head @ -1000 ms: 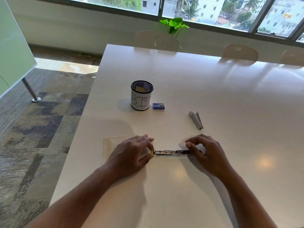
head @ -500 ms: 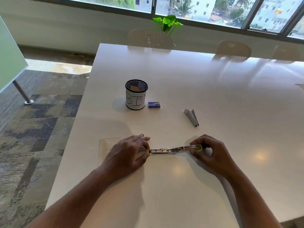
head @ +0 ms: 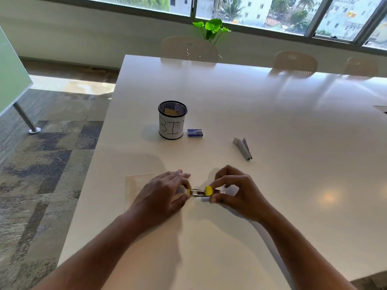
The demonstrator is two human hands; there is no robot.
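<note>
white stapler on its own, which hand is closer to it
Right. The right hand, pinching the yellow-tipped metal piece, is just in front of the white stapler; the left hand is farther off, to its left.

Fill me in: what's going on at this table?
A person handles a small yellow stapler with both hands near the front of the white table. The left hand grips its metal end, and the right hand pinches the yellow end between thumb and fingers. Untouched further back are a mesh cup marked BIN, a blue box and a grey stapler. A clear sheet lies partly under the left hand.
</note>
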